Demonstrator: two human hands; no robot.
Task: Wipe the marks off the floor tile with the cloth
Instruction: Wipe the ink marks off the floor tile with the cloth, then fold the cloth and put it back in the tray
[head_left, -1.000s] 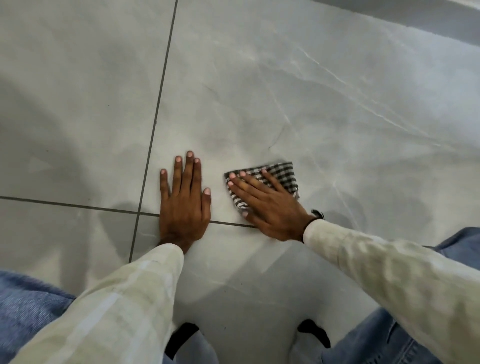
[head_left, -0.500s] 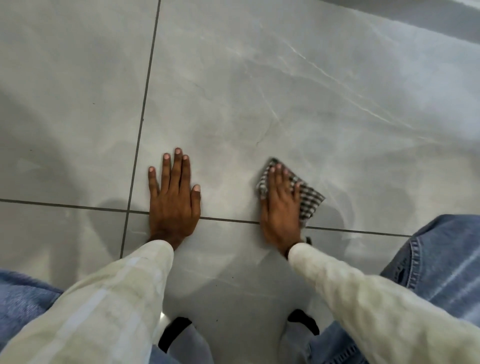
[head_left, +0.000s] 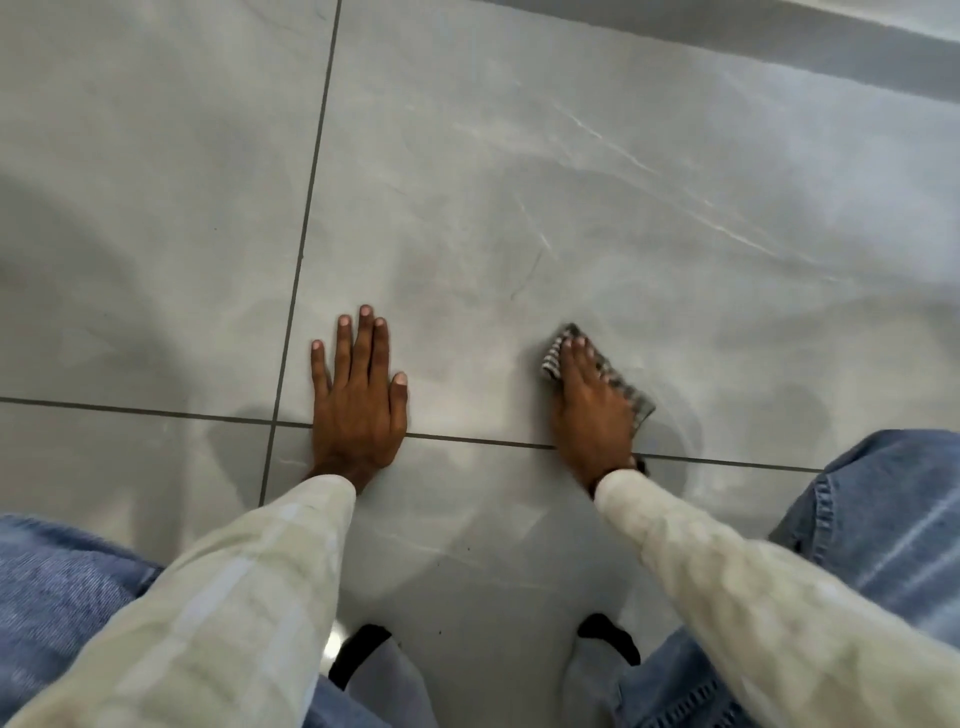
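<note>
A large grey marbled floor tile (head_left: 597, 218) fills the upper middle of the view. My right hand (head_left: 589, 410) presses flat on a black-and-white checked cloth (head_left: 631, 392), which pokes out past the fingertips and along the right side of the hand. The cloth lies near the tile's near edge, just above the grout line. My left hand (head_left: 358, 395) rests flat on the same tile, fingers together, holding nothing. A faint dark thin streak (head_left: 527, 275) shows on the tile beyond the cloth.
Dark grout lines (head_left: 306, 218) cross near my left hand. My knees in blue jeans (head_left: 893, 519) sit at the lower corners, black footwear (head_left: 608, 636) between them. A grey skirting strip (head_left: 779, 41) runs along the top right.
My right hand has swept the cloth to the right, from beside the left hand to further along the tile's near edge, turning from slanted leftward to pointing forward. The left hand stayed put.
</note>
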